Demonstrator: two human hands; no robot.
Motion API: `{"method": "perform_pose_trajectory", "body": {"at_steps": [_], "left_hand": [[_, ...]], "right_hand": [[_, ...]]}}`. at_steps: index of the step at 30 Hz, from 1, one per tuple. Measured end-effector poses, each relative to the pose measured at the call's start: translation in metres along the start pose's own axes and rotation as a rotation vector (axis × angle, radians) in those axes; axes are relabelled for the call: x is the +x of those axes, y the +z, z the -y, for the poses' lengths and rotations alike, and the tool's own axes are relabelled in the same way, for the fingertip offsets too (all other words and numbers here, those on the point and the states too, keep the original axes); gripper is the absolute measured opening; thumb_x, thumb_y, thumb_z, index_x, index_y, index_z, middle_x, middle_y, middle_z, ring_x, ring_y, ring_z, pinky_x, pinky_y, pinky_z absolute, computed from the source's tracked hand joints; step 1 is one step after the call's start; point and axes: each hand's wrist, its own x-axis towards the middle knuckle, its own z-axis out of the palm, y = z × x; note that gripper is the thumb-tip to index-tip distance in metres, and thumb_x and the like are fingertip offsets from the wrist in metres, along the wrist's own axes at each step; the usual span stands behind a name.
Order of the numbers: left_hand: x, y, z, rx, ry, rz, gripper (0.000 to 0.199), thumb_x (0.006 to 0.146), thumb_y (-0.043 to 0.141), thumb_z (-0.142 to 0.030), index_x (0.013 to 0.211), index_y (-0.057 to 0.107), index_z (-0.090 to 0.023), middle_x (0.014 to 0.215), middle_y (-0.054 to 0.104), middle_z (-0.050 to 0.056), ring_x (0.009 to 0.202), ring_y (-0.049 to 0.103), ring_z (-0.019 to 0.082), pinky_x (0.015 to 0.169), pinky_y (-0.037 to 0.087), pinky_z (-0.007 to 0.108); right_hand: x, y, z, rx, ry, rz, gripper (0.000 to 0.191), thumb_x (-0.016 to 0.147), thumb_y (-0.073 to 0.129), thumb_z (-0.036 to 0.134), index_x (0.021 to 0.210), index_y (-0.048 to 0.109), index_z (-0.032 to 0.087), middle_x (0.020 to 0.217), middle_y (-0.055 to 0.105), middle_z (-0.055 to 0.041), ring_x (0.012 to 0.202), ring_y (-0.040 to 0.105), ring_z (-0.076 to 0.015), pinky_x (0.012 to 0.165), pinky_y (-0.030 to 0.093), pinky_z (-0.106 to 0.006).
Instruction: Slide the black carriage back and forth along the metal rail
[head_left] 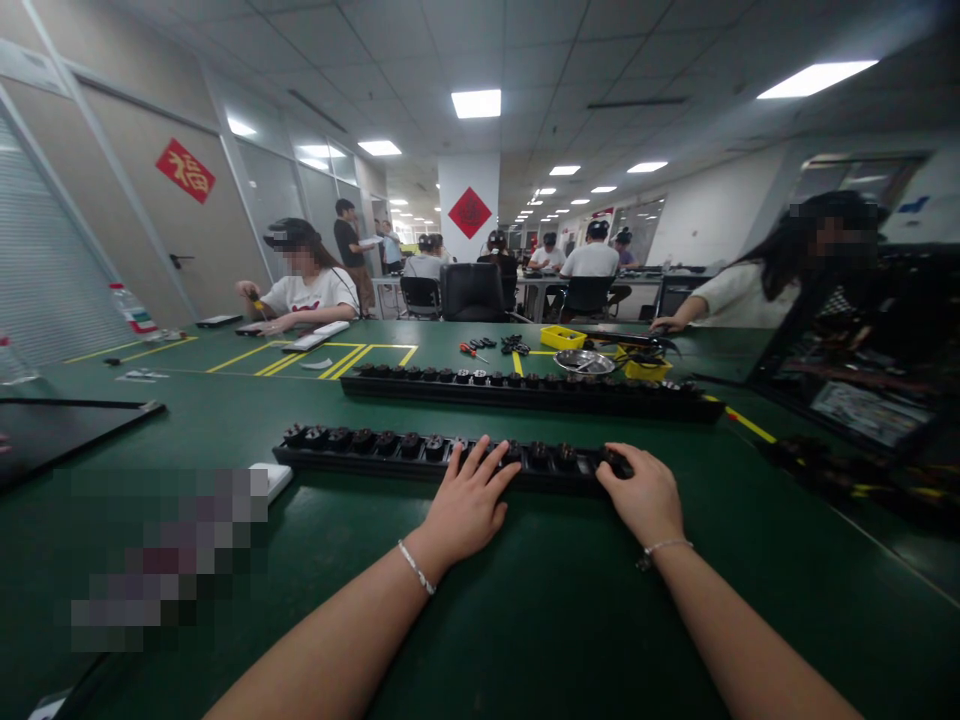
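A long black strip (pixel 360 458) with a row of round black socket pieces lies across the green table in front of me. My left hand (pixel 469 500) rests on its middle, palm down with fingers spread, covering some of the pieces. At the strip's right end, my right hand (pixel 646 490) pinches a black socket piece (pixel 616 462) between thumb and fingers. Behind it, roughly parallel, lies a second long black strip (pixel 525 393) with a similar row of pieces.
Beyond the strips are a metal dish (pixel 583 362), yellow bins (pixel 562 337) and a red-handled tool (pixel 472 351). A white bar (pixel 271 480) lies left. People sit at the far left and right; a dark panel (pixel 67 430) lies at the left edge.
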Motion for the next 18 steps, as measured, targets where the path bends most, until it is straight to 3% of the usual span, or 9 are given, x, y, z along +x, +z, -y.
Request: {"method": "perform_pose_trajectory", "body": {"at_steps": [7, 13, 18], "left_hand": [[0.0, -0.001, -0.001, 0.0, -0.005, 0.0, 0.051, 0.085, 0.05, -0.037, 0.135, 0.039, -0.031, 0.15, 0.027, 0.001, 0.14, 0.014, 0.027, 0.111, 0.015, 0.056], [0.0, 0.0, -0.001, -0.011, -0.005, 0.002, 0.052, 0.085, 0.049, -0.037, 0.135, 0.038, -0.031, 0.15, 0.027, 0.001, 0.14, 0.014, 0.027, 0.111, 0.015, 0.056], [0.0, -0.002, -0.001, -0.008, -0.008, 0.002, 0.051, 0.086, 0.047, -0.037, 0.135, 0.037, -0.031, 0.151, 0.026, 0.0, 0.14, 0.015, 0.026, 0.111, 0.016, 0.055]], "right_hand": [[0.004, -0.001, -0.003, 0.034, 0.021, -0.027, 0.04, 0.072, 0.047, 0.038, 0.102, 0.065, 0.017, 0.101, 0.065, -0.0102, 0.096, 0.055, -0.0273, 0.083, 0.042, -0.041], [0.005, 0.003, -0.011, 0.002, 0.014, -0.026, 0.04, 0.073, 0.048, 0.042, 0.102, 0.064, 0.019, 0.116, 0.058, -0.0121, 0.107, 0.05, -0.0296, 0.088, 0.04, -0.044], [0.005, -0.001, -0.008, 0.06, 0.114, 0.037, 0.042, 0.072, 0.047, 0.043, 0.104, 0.062, 0.02, 0.111, 0.059, -0.0109, 0.098, 0.054, -0.0287, 0.079, 0.043, -0.041]]}}
